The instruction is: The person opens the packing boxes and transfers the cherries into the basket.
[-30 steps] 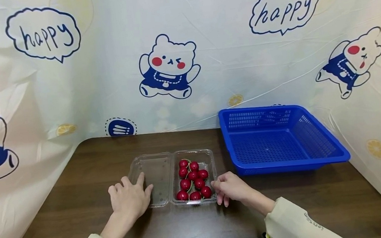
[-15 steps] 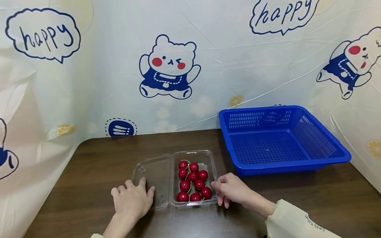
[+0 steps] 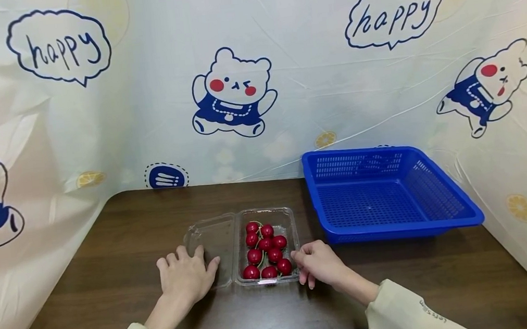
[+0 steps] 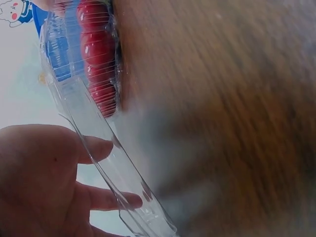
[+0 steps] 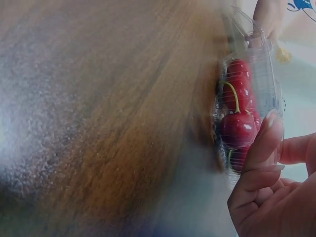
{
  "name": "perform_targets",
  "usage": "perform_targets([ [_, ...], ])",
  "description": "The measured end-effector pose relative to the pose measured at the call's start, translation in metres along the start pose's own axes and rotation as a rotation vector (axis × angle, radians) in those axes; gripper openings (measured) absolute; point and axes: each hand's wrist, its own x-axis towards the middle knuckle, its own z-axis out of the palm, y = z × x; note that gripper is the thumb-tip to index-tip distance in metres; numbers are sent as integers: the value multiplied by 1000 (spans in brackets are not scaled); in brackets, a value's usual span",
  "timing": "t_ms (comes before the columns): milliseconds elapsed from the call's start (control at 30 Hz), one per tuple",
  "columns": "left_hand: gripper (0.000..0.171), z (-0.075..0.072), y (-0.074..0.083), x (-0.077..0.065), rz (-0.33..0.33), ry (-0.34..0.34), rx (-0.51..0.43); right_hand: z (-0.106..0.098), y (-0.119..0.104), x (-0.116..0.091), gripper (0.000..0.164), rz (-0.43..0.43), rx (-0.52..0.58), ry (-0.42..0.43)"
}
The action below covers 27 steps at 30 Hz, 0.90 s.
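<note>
A hinged clear plastic clamshell box point(image 3: 293, 220) lies unfolded on the table. Several red cherries point(image 3: 266, 245) with green stems fill its right half, and its flat lid point(image 3: 218, 235) extends to the left. My left hand point(image 3: 184, 278) has its fingers spread; in the left wrist view, thumb and fingertips point(image 4: 132, 199) touch the lid, which slants up a little from the wood. On the other side, my right hand point(image 3: 320, 262) pinches the near right rim of the box between thumb and curled forefinger, as the right wrist view shows. The lid's outer left corner is partly behind my left hand.
A blue perforated plastic basket point(image 3: 405, 225) stands at the back right of the brown table point(image 3: 124, 234), close to the box. A patterned cloth point(image 3: 163, 89) hangs behind the table and along both sides.
My left hand has shifted slightly right, and the lid's outer edge has moved right and tilted a little. The right hand keeps its pinch on the rim; the cherries stay in place.
</note>
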Motion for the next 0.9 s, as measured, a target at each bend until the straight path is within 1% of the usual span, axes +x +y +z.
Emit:
perform_targets([
  [100,58,2,1,0,16,27,-3,1,0,-1,35,3,1,3],
  [167,56,3,2,1,26,59,-6,2,0,-1,34,-1,-1,3],
  [267,54,4,5,2,38,110,-37,3,0,-1,34,-3,-5,9],
  [367,53,3,9,3,47,135,-75,3,-1,-2,35,-3,-8,19],
  [500,57,0,16,2,60,130,-108,3,-1,-1,35,2,-10,23],
  [700,60,-6,28,0,99,141,-145,3,-2,-1,35,7,-16,26],
  [833,65,-4,37,0,110,129,-173,3,-2,-1,35,17,-11,26],
  [900,68,-1,40,0,117,129,-167,3,-1,-1,35,18,-11,26],
])
